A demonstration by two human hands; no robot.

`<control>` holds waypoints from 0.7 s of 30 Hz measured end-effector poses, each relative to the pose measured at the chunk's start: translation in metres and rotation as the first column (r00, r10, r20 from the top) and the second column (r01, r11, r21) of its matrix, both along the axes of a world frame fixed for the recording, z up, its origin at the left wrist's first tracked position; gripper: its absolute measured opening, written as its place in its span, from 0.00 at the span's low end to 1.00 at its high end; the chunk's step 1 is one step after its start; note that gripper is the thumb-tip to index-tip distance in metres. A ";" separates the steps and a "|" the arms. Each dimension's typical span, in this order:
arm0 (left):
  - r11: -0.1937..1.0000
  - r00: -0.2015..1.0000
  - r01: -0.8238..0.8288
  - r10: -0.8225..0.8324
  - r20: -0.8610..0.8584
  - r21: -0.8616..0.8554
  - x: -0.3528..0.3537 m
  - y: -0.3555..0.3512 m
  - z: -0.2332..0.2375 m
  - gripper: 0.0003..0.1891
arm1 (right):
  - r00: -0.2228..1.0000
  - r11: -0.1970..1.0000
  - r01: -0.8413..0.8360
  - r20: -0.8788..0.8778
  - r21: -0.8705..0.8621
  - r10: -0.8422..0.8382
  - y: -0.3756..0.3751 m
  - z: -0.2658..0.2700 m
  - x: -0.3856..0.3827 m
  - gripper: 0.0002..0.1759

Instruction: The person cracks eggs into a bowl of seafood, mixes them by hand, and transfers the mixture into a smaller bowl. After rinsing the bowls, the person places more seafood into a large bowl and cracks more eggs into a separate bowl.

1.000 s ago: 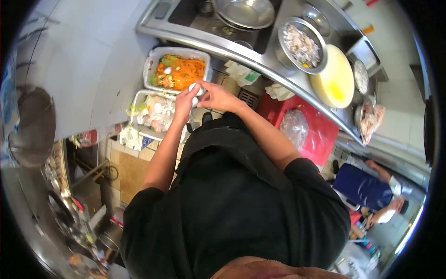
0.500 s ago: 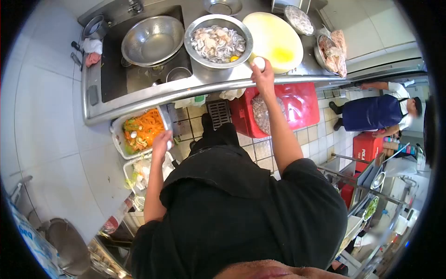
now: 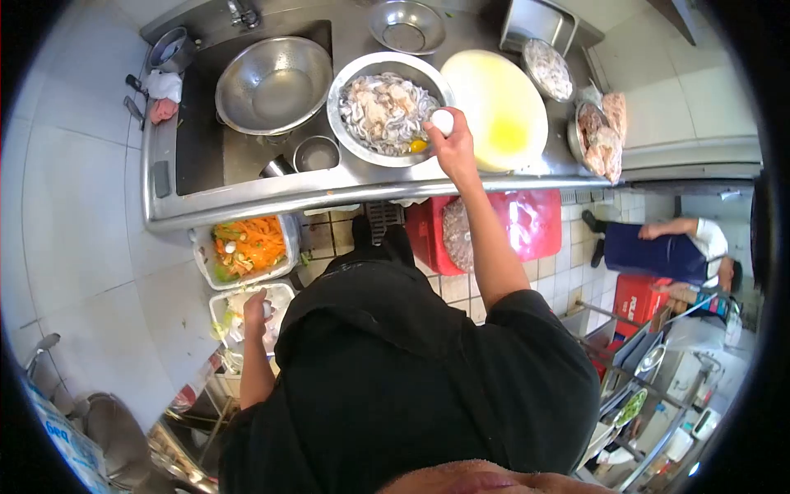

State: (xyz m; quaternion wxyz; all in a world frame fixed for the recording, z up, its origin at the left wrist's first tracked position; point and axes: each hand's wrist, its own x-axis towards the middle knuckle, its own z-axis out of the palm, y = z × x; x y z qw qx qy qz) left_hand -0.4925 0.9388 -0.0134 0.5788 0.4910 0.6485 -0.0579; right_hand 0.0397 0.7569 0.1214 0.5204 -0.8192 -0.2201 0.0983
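Observation:
A white egg (image 3: 443, 123) is held in the fingers of my right hand (image 3: 454, 148), over the right rim of a metal bowl (image 3: 339, 132). That bowl holds pale sliced strips (image 3: 380, 111) and a yellow yolk (image 3: 418, 146) near its lower right edge. Beside it lies a round cutting board (image 3: 514, 90) with a yellow stain. Low on the left, my left hand (image 3: 256, 316) holds a small white object (image 3: 267, 309), which looks like eggshell, above a white bin (image 3: 284, 290) of pale scraps.
A large metal basin (image 3: 276, 82) sits in the sink at the left. Below the counter stand a tub of orange peelings (image 3: 262, 245) and a red container (image 3: 539, 226). At the right, a bowl of raw meat (image 3: 605, 144) is on the counter, and a person in a blue apron (image 3: 654, 251) stands beyond.
My right hand has moved the egg from the cutting board's edge to the bowl's rim. My left hand has gone down from beside the orange peelings to the scrap bin. The other person's arms have moved.

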 end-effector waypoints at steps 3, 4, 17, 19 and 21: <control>0.998 0.998 -0.067 0.067 -0.004 -0.018 -0.005 -0.009 -0.007 0.19 | 0.961 0.991 -0.049 0.266 -0.123 0.080 0.028 0.004 0.017 0.25; 0.994 0.995 -0.101 0.101 -0.010 -0.031 -0.008 -0.012 -0.010 0.20 | 0.952 0.982 -0.074 0.283 -0.173 0.121 0.036 0.012 0.022 0.26; 0.713 0.700 -0.586 0.685 0.204 -0.385 -0.123 -0.042 -0.082 0.16 | 0.517 0.989 0.012 0.847 -0.150 0.123 0.101 0.146 0.050 0.25; 0.693 0.634 -0.614 0.718 0.287 -0.377 -0.116 -0.041 -0.057 0.14 | 0.518 0.997 -0.072 0.855 -0.002 0.039 0.110 0.162 0.033 0.23; 0.640 0.506 -0.665 0.765 0.399 -0.384 -0.118 -0.040 -0.047 0.15 | 0.690 0.950 -0.201 0.723 0.238 -0.035 0.126 0.163 -0.013 0.21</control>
